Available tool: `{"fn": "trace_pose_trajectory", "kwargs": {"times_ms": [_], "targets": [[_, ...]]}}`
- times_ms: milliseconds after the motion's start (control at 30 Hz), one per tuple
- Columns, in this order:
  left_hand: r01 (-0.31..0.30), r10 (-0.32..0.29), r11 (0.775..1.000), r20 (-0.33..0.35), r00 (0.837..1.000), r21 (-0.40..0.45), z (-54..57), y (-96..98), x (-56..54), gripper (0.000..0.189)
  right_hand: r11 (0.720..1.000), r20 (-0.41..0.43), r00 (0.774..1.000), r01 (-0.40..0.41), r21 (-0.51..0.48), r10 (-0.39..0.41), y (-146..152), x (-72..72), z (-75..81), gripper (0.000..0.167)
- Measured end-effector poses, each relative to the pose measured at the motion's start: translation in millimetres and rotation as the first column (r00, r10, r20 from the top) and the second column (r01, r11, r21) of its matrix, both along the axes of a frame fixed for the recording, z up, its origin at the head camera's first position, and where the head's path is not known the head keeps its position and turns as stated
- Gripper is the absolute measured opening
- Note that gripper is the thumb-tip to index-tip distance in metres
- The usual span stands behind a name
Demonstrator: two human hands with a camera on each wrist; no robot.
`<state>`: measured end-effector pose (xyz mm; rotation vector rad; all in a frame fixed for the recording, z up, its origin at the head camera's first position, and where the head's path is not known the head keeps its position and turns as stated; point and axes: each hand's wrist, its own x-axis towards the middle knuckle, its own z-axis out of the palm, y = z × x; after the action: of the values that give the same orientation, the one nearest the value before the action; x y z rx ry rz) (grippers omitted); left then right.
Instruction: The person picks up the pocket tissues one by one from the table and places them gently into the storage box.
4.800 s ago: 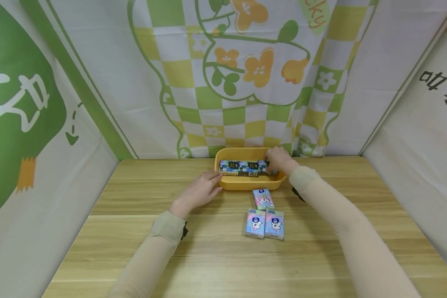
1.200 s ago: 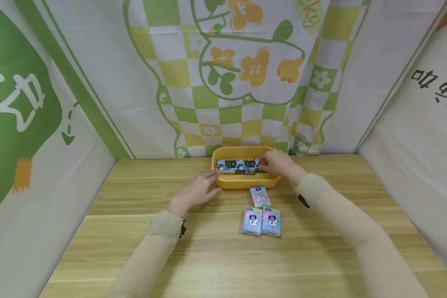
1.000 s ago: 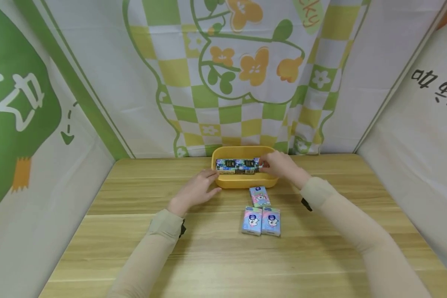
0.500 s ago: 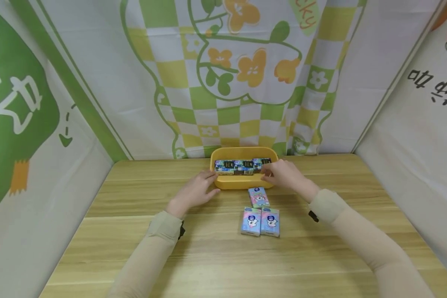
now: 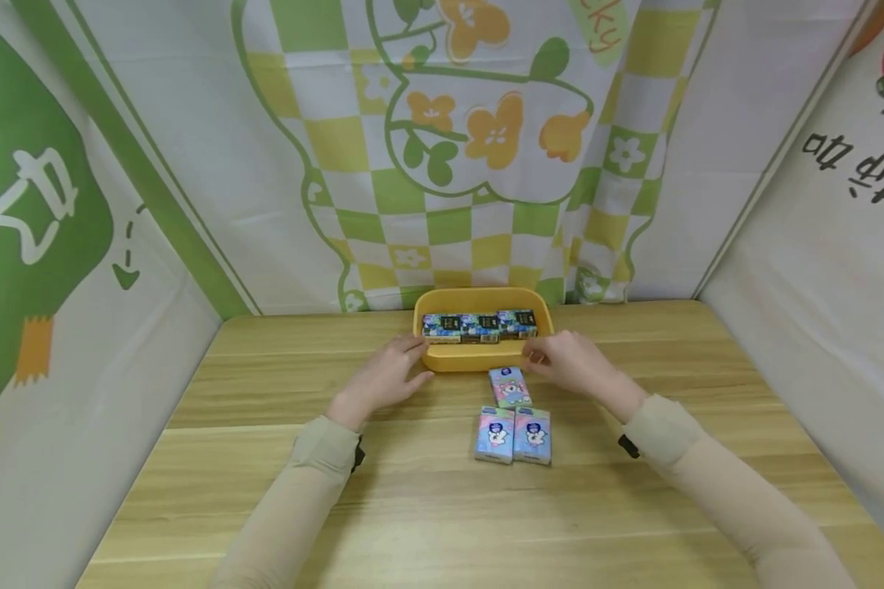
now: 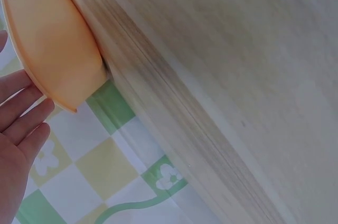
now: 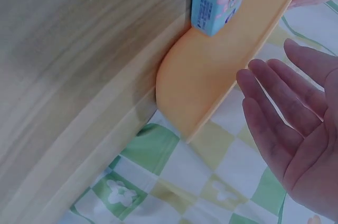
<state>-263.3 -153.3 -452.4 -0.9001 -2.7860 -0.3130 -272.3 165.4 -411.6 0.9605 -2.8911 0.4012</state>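
Observation:
Three dark blue tissue packs (image 5: 480, 328) lie side by side in a row in a yellow basket (image 5: 479, 357). The rightmost one (image 5: 516, 323) sits slightly tilted and farther back. My left hand (image 5: 385, 375) touches the basket's left end with its fingers extended. At the basket's front right corner is my right hand (image 5: 576, 365), fingers loosely bent and nothing held; in the right wrist view the palm (image 7: 317, 155) faces the basket wall. A pastel tissue pack (image 5: 511, 388) lies just in front of the basket, with two more pastel packs (image 5: 494, 435) side by side nearer me.
The basket stands at the back of a wooden table (image 5: 412, 515), close against a green-and-yellow checked curtain (image 5: 449, 229). Printed fabric walls (image 5: 803, 237) enclose the table on both sides.
My right hand has let go of the rightmost dark pack and drawn out of the basket toward its front right corner. My left hand stays at the left end. The view has shifted slightly.

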Motion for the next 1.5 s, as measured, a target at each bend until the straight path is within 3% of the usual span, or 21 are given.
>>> {"fn": "trace_pose_trajectory", "kwargs": {"times_ms": [200, 533, 700, 1067, 1267, 1500], "targets": [[-0.008, 0.008, 1.000, 0.008, 1.000, -0.004, 0.9, 0.0, 1.0, 0.054, 1.000, -0.016, 1.000, -0.019, -0.013, 0.019, 3.3, 10.0, -6.1, 0.016], [-0.007, 0.007, 1.000, 0.011, 1.000, -0.004, 1.1, -1.6, 1.1, 0.054, 1.000, 0.054, 0.999, 0.005, 0.005, -0.005, 8.8, 22.3, -11.3, 0.014], [-0.007, 0.007, 1.000, 0.012, 1.000, -0.004, 0.7, -1.6, 0.0, 0.054, 1.000, 0.108, 0.994, 0.011, 0.004, -0.011, 12.7, 30.2, -17.2, 0.019], [-0.004, 0.004, 1.000, 0.001, 1.000, -0.010, 1.8, -0.6, -0.3, 0.054, 0.999, 0.131, 0.990, 0.048, 0.017, -0.050, 18.4, 43.9, -29.4, 0.036], [-0.002, 0.002, 1.000, -0.001, 1.000, -0.019, -0.7, 0.1, -1.4, 0.055, 0.988, 0.276, 0.949, 0.149, 0.042, -0.155, 19.6, 48.2, -30.4, 0.050], [-0.007, 0.007, 1.000, 0.005, 1.000, -0.021, 0.3, 0.2, -0.7, 0.055, 0.972, 0.412, 0.880, 0.215, 0.099, -0.237, 17.0, 48.5, -32.3, 0.043]]}}
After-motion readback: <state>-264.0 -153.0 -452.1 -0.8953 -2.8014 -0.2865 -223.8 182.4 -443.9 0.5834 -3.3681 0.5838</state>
